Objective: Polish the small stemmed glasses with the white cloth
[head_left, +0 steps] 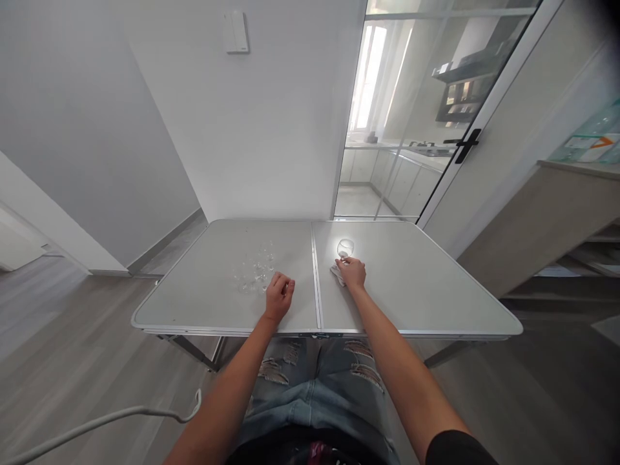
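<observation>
My right hand (352, 272) pinches the lower part of a small clear glass (345, 247) with a rounded bowl. The glass is upright on the right half of the table, and my fingers hide its base. Beside and partly beneath that hand lies a crumpled pale cloth (338, 276). My left hand (279, 295) is closed with curled fingers, near the table's middle seam; what it holds, if anything, is hidden. Just left of it stands a group of several small clear glasses (259, 268), hard to make out against the pale top.
The pale folding table (411, 290) has a metal rim and a centre seam. Behind it are a white wall (271, 129) and a glass door with a black handle (465, 143). A wooden shelf (523, 226) stands at right. A white cable (121, 413) hangs at lower left.
</observation>
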### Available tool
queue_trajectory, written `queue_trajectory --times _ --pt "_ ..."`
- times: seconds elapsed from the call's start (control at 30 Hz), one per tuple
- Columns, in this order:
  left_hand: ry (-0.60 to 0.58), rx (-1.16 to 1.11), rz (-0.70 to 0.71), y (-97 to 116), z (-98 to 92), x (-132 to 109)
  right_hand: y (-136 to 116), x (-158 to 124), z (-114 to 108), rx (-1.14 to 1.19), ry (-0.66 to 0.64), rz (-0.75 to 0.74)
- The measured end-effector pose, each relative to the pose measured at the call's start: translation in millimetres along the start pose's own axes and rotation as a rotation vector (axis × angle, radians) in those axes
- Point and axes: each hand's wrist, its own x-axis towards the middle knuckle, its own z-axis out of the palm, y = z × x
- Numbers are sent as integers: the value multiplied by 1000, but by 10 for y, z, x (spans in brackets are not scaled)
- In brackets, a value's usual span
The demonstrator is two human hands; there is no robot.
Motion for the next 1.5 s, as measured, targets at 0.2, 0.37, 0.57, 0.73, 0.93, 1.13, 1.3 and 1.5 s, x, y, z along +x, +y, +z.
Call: queue_trajectory --times 0.2,0.37,0.57,0.73,0.93,1.13,1.3,1.5 --pt "432 241 -96 -11 -192 -68 -21 -18 -39 -35 -30 15" --pt "516 378 -249 -42 -358 -62 -37 -32 -56 -63 -42 10" --pt "417 437 -315 -92 -362 -69 -65 -48 -84 -85 -42 16" --pt "373 498 -399 -134 -332 -88 -76 -49 -86 -85 -48 29" --pt "274 335 -463 -224 -314 -87 -120 -71 -121 -91 -52 36" --pt "152 168 -487 -283 -279 -80 -151 -98 -160 -83 -71 46" --pt "39 18 -388 -193 -58 34 -153 -109 -177 -64 -70 49" --pt "-67 -324 -427 -243 271 256 -193 -133 -202 -97 -60 59"
